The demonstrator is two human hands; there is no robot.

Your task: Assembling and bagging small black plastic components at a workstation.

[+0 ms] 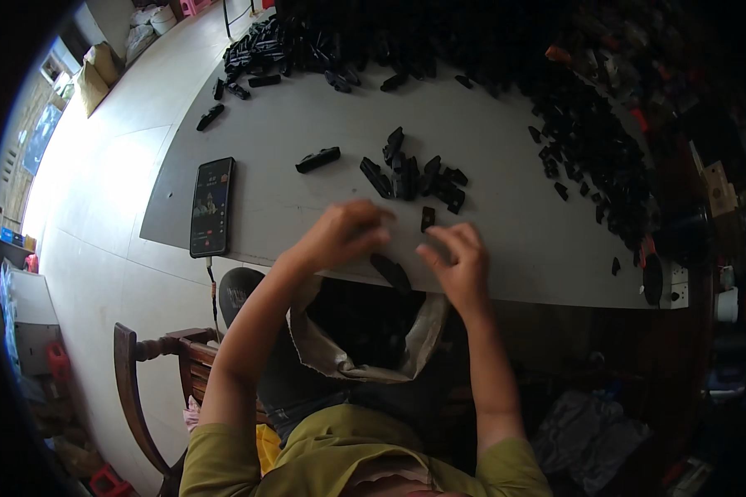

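My left hand point(348, 234) is over the front of the table with its fingers apart and nothing in them; it is slightly blurred. Thumb and forefinger of my right hand point(460, 258) are spread, their tips close to a small black plastic piece point(428, 219). Between and below the hands, a longer black plastic part point(391, 272) shows at the table's front edge, over the mouth of an opened sack point(311, 352); whether it touches anything I cannot tell. Dark contents fill the sack in my lap. Just beyond my hands lies a loose cluster of black parts point(404, 176).
A single black part point(317, 160) lies left of the cluster on the grey table point(282, 207). Large heaps of black parts point(257, 50) and smaller black pieces point(588, 149) cover the far and right sides. A phone point(212, 207) with a cable is at the left edge, near a wooden chair point(195, 356).
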